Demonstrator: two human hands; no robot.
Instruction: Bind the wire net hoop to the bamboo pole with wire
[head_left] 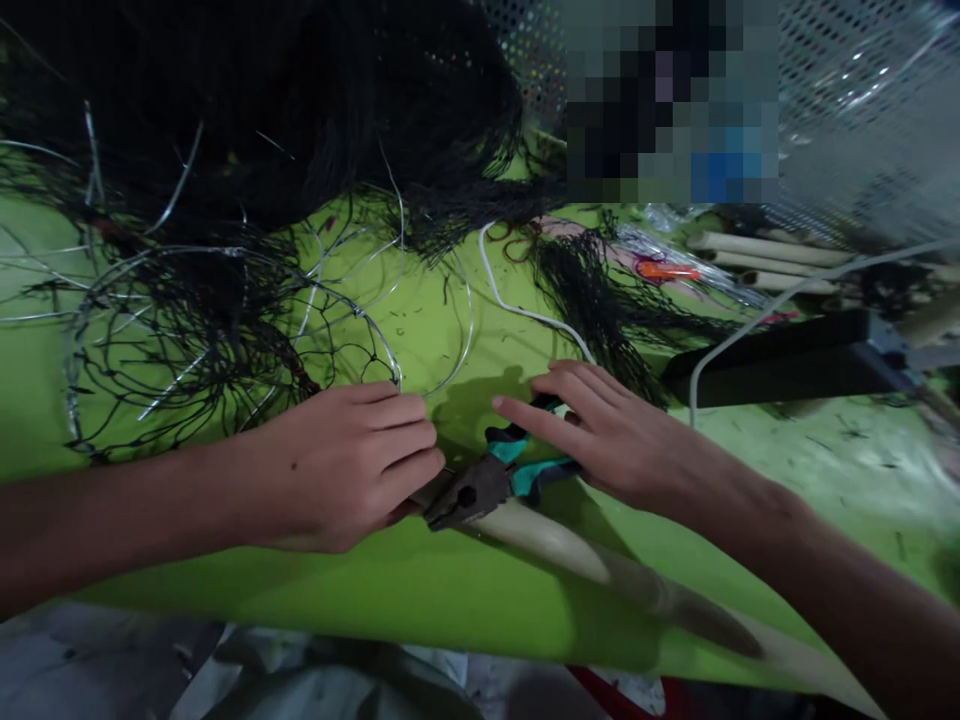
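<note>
In my right hand [600, 430] is a pair of combination pliers [480, 485] with teal and black handles. The dark jaws point left and lie over a pale bamboo pole [551, 535], close to its end. My left hand [367, 460] is closed around that end, its fingertips hidden beneath. A round wire hoop [71, 375] with black netting [225, 360] tied along it lies left of the pole, and its wire runs in under my left fingers. Whether the jaws bite on any wire I cannot tell.
A big heap of black net [247, 100] fills the back left of the green table [375, 590]. A white cord [517, 310], more net strands, a black box [787, 360], an orange item [667, 270] and cut poles [765, 255] lie to the right.
</note>
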